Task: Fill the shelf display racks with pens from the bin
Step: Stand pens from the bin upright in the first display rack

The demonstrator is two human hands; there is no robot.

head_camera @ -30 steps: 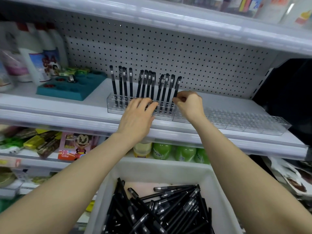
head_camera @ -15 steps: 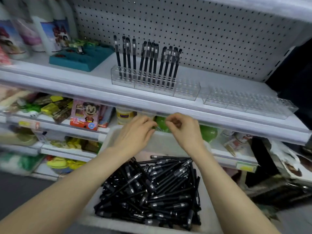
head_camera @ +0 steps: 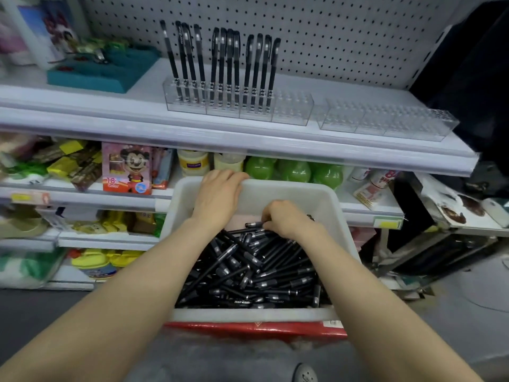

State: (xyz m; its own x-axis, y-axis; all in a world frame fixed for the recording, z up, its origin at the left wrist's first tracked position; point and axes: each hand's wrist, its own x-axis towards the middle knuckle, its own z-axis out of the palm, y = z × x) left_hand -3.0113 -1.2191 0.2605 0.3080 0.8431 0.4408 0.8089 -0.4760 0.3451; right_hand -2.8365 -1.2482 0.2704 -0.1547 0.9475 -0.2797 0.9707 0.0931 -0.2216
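Observation:
A white bin (head_camera: 334, 216) in front of me holds a heap of black pens (head_camera: 248, 271). My left hand (head_camera: 217, 197) lies over the bin's far rim, fingers curled on the edge. My right hand (head_camera: 286, 217) is down inside the bin, its fingers pinching a black pen (head_camera: 254, 224) at the far end of the heap. On the shelf above, a clear rack (head_camera: 292, 111) carries several upright black pens (head_camera: 228, 62) in its left part. A second clear rack (head_camera: 385, 119) to the right holds no pens.
A teal tray (head_camera: 102, 73) sits left of the racks on the shelf (head_camera: 220, 133). Lower shelves hold green bottles (head_camera: 292, 169), a cartoon box (head_camera: 126, 168) and snack packs. The bin rests on a red base (head_camera: 256, 329). A dark display stands at the right.
Both hands came down from the rack on the shelf to the bin. The left hand now lies on the bin's rim and the right hand has reached into the pens.

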